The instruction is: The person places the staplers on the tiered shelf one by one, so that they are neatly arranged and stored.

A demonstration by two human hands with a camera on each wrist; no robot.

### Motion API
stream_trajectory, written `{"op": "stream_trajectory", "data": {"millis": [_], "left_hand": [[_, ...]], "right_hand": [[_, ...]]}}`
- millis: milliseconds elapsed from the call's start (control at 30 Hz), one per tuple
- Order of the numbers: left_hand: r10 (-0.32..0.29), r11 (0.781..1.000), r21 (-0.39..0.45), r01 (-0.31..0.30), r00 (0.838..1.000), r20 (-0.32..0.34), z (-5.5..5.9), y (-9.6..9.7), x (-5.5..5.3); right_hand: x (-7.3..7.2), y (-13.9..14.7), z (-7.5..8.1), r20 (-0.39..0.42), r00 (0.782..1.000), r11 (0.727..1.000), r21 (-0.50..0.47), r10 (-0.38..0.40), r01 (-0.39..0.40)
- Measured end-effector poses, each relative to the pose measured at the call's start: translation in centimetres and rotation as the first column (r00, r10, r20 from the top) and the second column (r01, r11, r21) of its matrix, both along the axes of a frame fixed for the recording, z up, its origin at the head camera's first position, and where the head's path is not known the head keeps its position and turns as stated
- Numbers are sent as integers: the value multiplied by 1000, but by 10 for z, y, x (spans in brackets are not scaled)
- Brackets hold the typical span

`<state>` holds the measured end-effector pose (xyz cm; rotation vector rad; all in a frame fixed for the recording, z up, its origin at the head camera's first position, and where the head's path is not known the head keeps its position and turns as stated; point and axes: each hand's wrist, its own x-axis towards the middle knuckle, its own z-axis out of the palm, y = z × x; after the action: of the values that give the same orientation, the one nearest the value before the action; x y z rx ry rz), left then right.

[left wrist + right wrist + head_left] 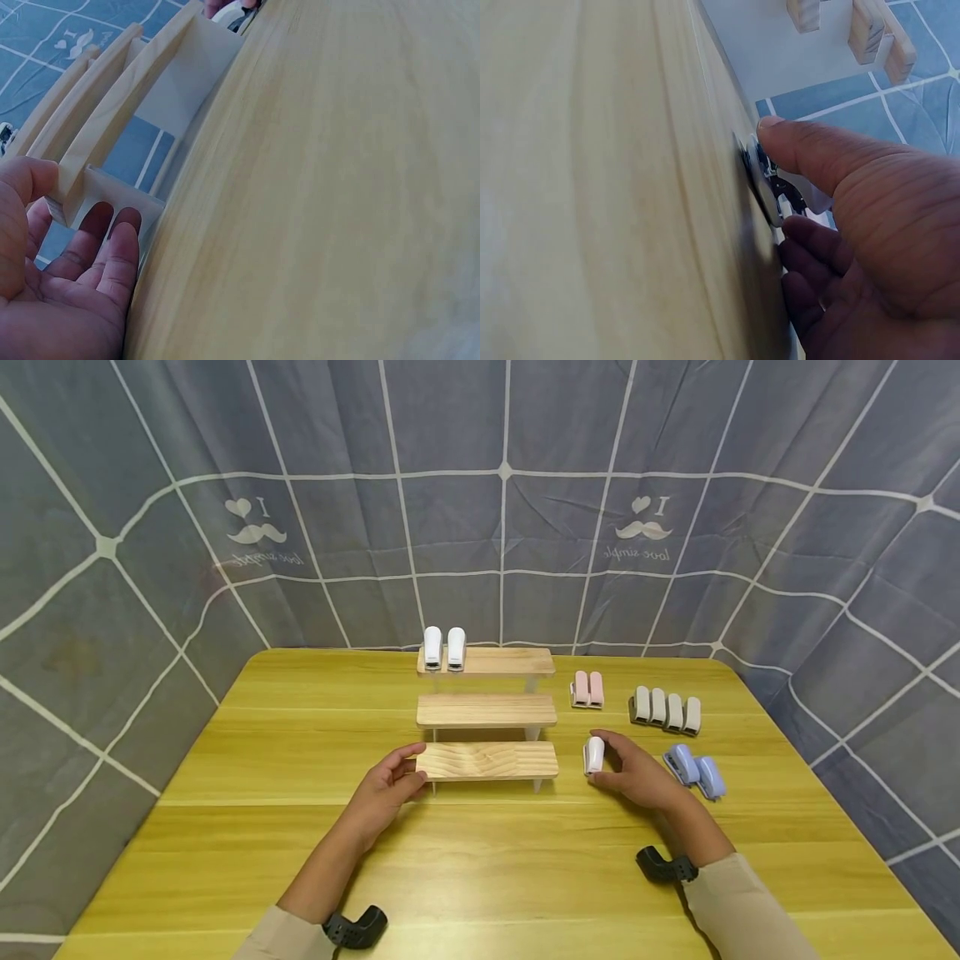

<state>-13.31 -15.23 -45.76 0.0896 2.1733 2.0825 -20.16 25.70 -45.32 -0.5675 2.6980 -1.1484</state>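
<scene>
My left hand [384, 792] grips the left end of the lowest board of a three-tier wooden display stand [487, 760]. In the left wrist view the thumb meets the board's end, while other fingers lie by the clear support [112, 184] beneath. To the right of the stand, my right hand [636, 772] holds a small white stapler [593, 757] between thumb and fingers, low at the tabletop. The right wrist view shows the stapler's metal base [765, 180], partly hidden by the hand. Two white staplers [444, 648] stand side by side on the top board, at its left.
Two pink staplers [587, 690] sit right of the stand. Farther right is a row of several grey-white staplers [666, 710], with two blue staplers [695, 771] beside my right wrist. A grey gridded curtain [465, 527] surrounds the back and sides of the wooden table [480, 877].
</scene>
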Motion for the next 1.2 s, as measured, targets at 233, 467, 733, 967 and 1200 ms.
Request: {"op": "stream_trajectory", "data": {"millis": [233, 467, 733, 967, 1200], "left_hand": [[-10, 1000, 22, 9, 1000, 15, 0, 0, 0], [-14, 1000, 26, 14, 1000, 12, 1, 0, 0], [-21, 999, 31, 21, 1000, 6, 0, -1, 1], [-17, 1000, 25, 17, 1000, 2, 0, -2, 1], [-14, 1000, 20, 14, 1000, 15, -1, -2, 1]], "right_hand": [[-1, 0, -3, -8, 998, 998, 23, -55, 55], [-1, 0, -3, -42, 996, 997, 5, -81, 81], [-3, 0, -4, -48, 996, 996, -34, -81, 79], [-5, 0, -5, -80, 991, 995, -5, -104, 104], [-5, 0, 2, -82, 992, 993, -75, -95, 89]]}}
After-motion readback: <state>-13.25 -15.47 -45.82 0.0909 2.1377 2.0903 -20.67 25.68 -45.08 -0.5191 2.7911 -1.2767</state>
